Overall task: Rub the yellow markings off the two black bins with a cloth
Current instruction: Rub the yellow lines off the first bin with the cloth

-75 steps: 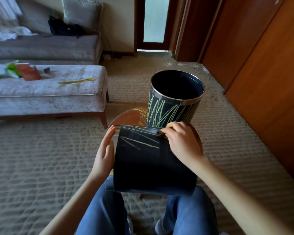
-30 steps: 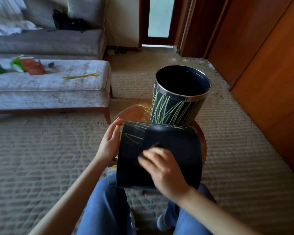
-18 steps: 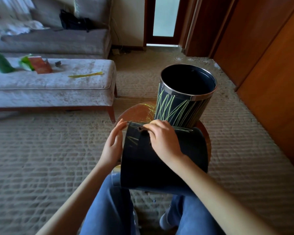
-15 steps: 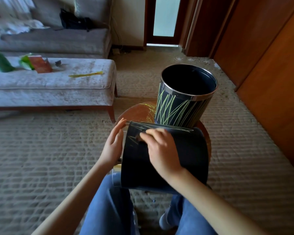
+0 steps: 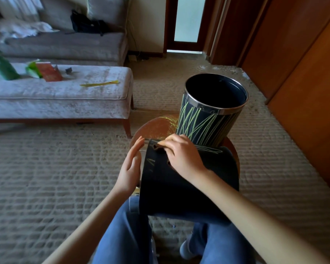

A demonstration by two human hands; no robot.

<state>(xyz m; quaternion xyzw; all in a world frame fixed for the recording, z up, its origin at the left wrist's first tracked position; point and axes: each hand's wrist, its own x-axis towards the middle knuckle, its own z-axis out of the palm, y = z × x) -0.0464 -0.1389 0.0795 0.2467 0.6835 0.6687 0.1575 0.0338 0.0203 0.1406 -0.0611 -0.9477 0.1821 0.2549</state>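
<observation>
A black bin (image 5: 179, 189) lies on its side across my lap, its far end against a round wooden stool (image 5: 156, 128). Faint yellow marks remain near its far left end and along its far top edge. My right hand (image 5: 183, 157) sits on top of that end, fingers curled over a small dark cloth (image 5: 157, 148) that is mostly hidden under them. My left hand (image 5: 131, 166) lies flat against the bin's left side, fingers straight. The second black bin (image 5: 204, 126) stands upright on the stool, metal-rimmed and covered in yellow lines.
A grey upholstered bench (image 5: 65, 96) at the left carries a yellow stick (image 5: 99, 84), a red book and green items. A sofa stands behind it. Wooden closet doors (image 5: 303, 73) line the right. Beige carpet lies all around the stool.
My right hand rubbed down the lying bin's wall and has come back up to its far left end. Fewer yellow lines show there than 2.5 s ago. The left hand stays put.
</observation>
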